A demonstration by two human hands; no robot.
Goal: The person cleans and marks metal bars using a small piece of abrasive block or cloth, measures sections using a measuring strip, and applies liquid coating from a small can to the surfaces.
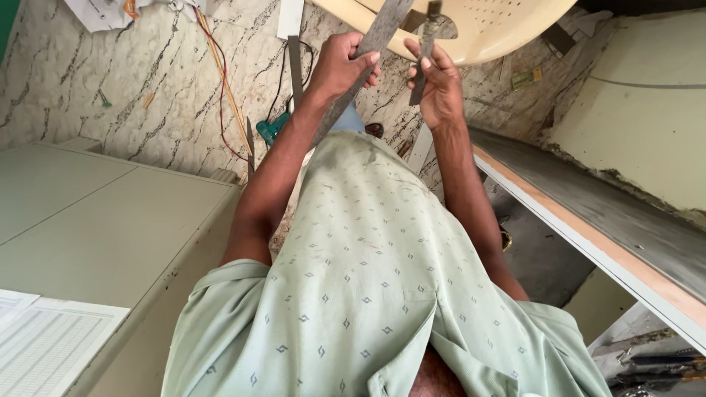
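Two hands are raised in front of the chest in the head view, each closed on a metal piece. Left hand (pixel 340 68): fingers wrapped fully around a long flat grey metal strip (pixel 371 45), thumb pressed on its face; the strip runs diagonally from above the hand, past the edge of the cream plastic chair (pixel 507 26), down to the pale green patterned shirt (pixel 368 279). Right hand (pixel 437 87): fingers curled shut around a shorter, narrower dark metal bar (pixel 423 62), held nearly upright, its upper end up against the chair's underside. The two pieces are near each other but apart; the hands do not touch.

Containers: none clearly identifiable. At the lower right corner, under the grey-topped workbench with a pale wooden edge (pixel 588 220), several dark tools (pixel 654 364) lie together; whether they sit in a tray or drawer cannot be told.

Counts: one chair, seen from below. One white cabinet top (pixel 110 220) at left, with one sheet of printed ruled paper (pixel 44 345) lying on it. One teal object (pixel 271 131) on the marbled white floor (pixel 110 81), partly hidden by the left forearm. Thin red wires (pixel 222 95) and a black wire cross the floor; exact number unclear. More white papers (pixel 95 11) sit at the top left.
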